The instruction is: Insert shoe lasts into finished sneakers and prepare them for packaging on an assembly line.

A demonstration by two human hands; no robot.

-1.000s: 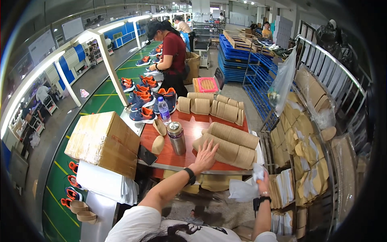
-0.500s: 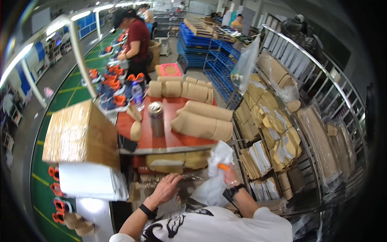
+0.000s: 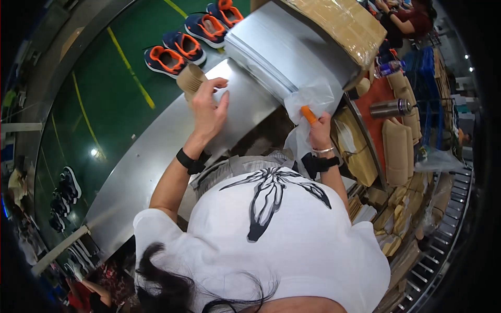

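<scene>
My left hand (image 3: pixel 209 110) is over the metal edge of the line, thumb and fingers apart. Close by its fingers is a brown molded paper shoe insert (image 3: pixel 190 80); whether they touch it I cannot tell. My right hand (image 3: pixel 320 134) is closed on a crumpled, translucent white plastic bag (image 3: pixel 313 97). An orange sleeve (image 3: pixel 308 114), apparently a finger cot, covers one of its fingers. Beyond the insert, several navy shoes (image 3: pixel 183 46) with orange linings stand on the green conveyor belt (image 3: pixel 112 96).
A stack of white sheets (image 3: pixel 282 39) lies ahead, with a taped carton (image 3: pixel 342 26) partly over it. To the right is a red table (image 3: pixel 377 112) with brown inserts (image 3: pixel 397 151) and a metal flask (image 3: pixel 390 108). A person (image 3: pixel 412 21) stands at far right.
My view has swung left toward the conveyor. My left hand has moved to beside the brown insert near the shoes. My right hand still holds the plastic bag, now beside the white stack.
</scene>
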